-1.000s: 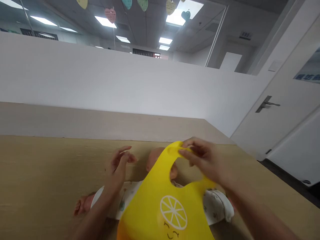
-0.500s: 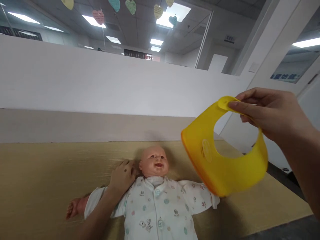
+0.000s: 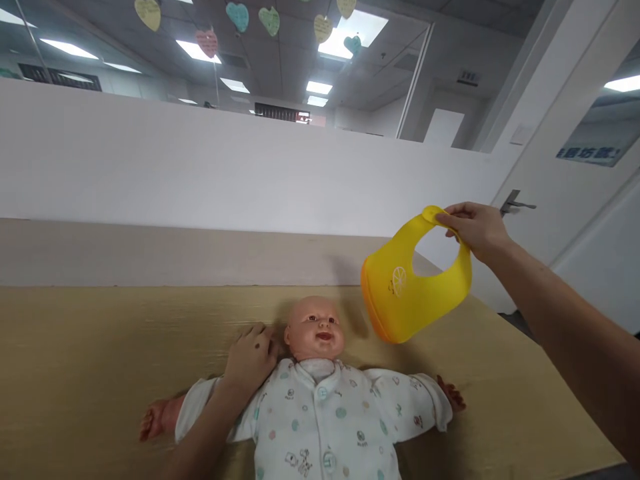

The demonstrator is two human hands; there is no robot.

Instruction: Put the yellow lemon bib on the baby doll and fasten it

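Observation:
My right hand [image 3: 474, 228] pinches the neck end of a yellow silicone bib [image 3: 435, 293], which hangs tilted above the table to the right of the doll's head. The bib has an orange pocket edge and a white citrus print. On its back lies a baby doll [image 3: 323, 400] in a white printed jacket with green buttons, arms spread wide. My left hand [image 3: 254, 353] rests beside the doll's head, at its shoulder, with the fingers loosely extended and holding nothing. Its fingertips are partly hidden near the doll's neck.
The doll lies on a wood-coloured table [image 3: 90, 360] that meets a low beige panel and a white wall [image 3: 225, 173]. Above is glass with several paper hearts [image 3: 270, 21]. A door handle [image 3: 515, 203] stands at the right, behind my right hand.
My right hand has moved the bib farther away, toward the wall, and the bib has swung round somewhat. The doll's hand on the right has come into sight. My left hand stays put.

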